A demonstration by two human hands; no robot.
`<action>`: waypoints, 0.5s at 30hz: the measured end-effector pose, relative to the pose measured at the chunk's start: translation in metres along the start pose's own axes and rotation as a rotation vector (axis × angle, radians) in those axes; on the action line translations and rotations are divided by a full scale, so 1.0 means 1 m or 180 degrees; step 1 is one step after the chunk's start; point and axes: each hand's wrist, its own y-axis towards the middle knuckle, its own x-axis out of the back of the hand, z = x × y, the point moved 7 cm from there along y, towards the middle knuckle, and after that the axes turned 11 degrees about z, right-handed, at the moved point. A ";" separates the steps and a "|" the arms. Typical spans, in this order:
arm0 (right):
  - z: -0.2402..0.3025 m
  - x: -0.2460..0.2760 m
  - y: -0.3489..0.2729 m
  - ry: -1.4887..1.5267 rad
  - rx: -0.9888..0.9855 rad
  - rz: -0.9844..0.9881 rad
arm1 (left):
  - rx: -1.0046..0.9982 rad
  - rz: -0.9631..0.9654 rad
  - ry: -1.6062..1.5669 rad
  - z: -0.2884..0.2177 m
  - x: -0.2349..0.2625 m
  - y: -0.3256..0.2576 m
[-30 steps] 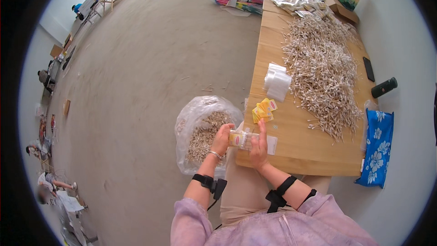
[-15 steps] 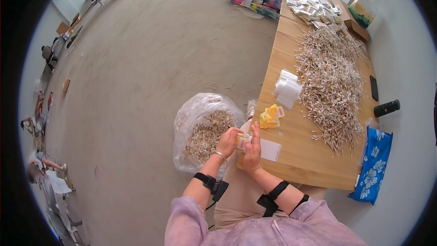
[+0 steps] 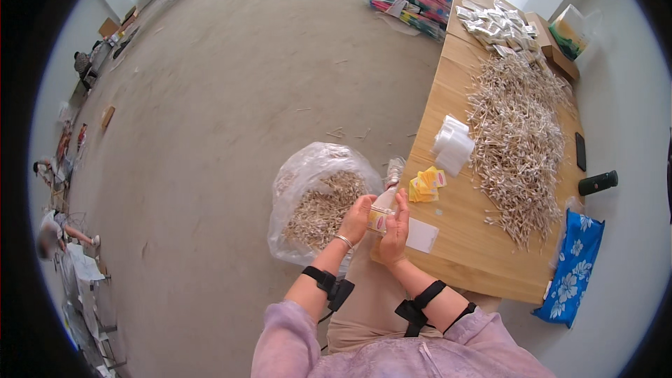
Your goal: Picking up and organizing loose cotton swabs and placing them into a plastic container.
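Note:
Between my two hands, above my lap, is a small packet of cotton swabs (image 3: 379,220) with a yellow card at its front. My left hand (image 3: 356,220) grips its left end, fingers bent around it. My right hand (image 3: 396,229) presses on the other end, thumb against the packet and fingers pointing up. Close by on the table lie a few yellow cards (image 3: 424,185) and a white card or sheet (image 3: 421,236). Beyond those sits a stack of clear plastic bags (image 3: 453,145). A wide heap of loose cotton swabs (image 3: 518,143) covers the table's right part.
Left of my legs, a clear sack (image 3: 287,182) full of swabs stands on the floor. The wooden table (image 3: 483,266) carries filled packets (image 3: 500,24), a phone (image 3: 580,152), a dark cylinder (image 3: 598,183) and a blue flowered pack (image 3: 575,262). Other people sit far left.
The view has shifted slightly, so the table and sack appear displaced. Both hands keep the packet between them, with the right fingers now tilted a little differently.

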 end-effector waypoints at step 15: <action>0.003 0.001 0.004 -0.0013 0.0167 0.0129 | 0.1452 -0.0549 -0.1735 0.043 -0.010 -0.066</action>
